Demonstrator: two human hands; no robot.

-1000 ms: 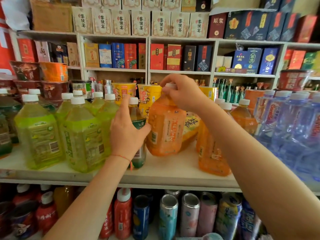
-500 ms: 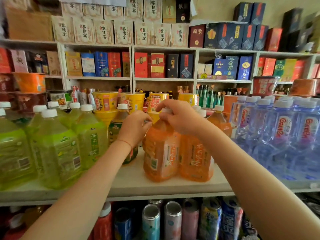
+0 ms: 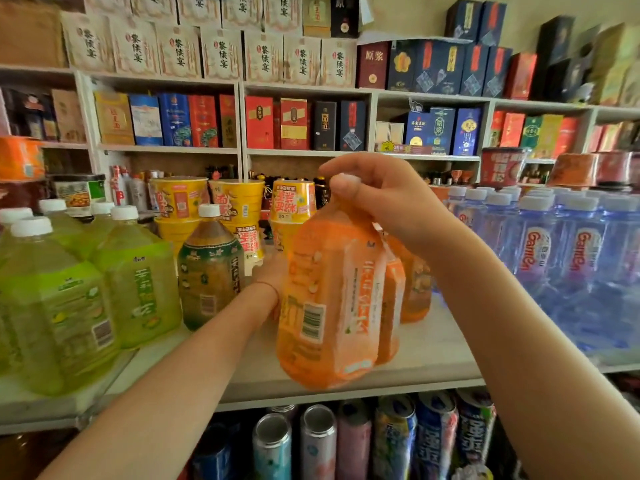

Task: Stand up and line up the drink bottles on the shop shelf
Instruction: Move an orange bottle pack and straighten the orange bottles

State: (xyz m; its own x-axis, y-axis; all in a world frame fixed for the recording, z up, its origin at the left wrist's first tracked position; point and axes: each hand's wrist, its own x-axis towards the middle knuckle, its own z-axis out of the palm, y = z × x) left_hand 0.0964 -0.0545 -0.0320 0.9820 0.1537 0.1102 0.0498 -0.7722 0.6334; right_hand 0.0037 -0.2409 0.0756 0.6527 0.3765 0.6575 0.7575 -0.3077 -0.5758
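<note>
The left hand (image 3: 273, 271) is mostly hiding behind the orange bottle (image 3: 329, 299), its grip impossible to tell. The right hand (image 3: 377, 199) is pinching the cap, bottle standing at the shelf (image 3: 433, 355) edge.

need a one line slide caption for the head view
Right hand grips the front orange bottle by its cap on the shop shelf.

We now have the front orange bottle (image 3: 332, 299) out at the shelf (image 3: 433, 355) edge, nearer us than 0.5 s ago, w/ the other orange bottles lined up behind it. Our right hand (image 3: 384, 199) still pinches its cap. Our left hand (image 3: 273, 275) drops from the bottle's neck to behind its left side, mostly hidden now; grip unclear.
</note>
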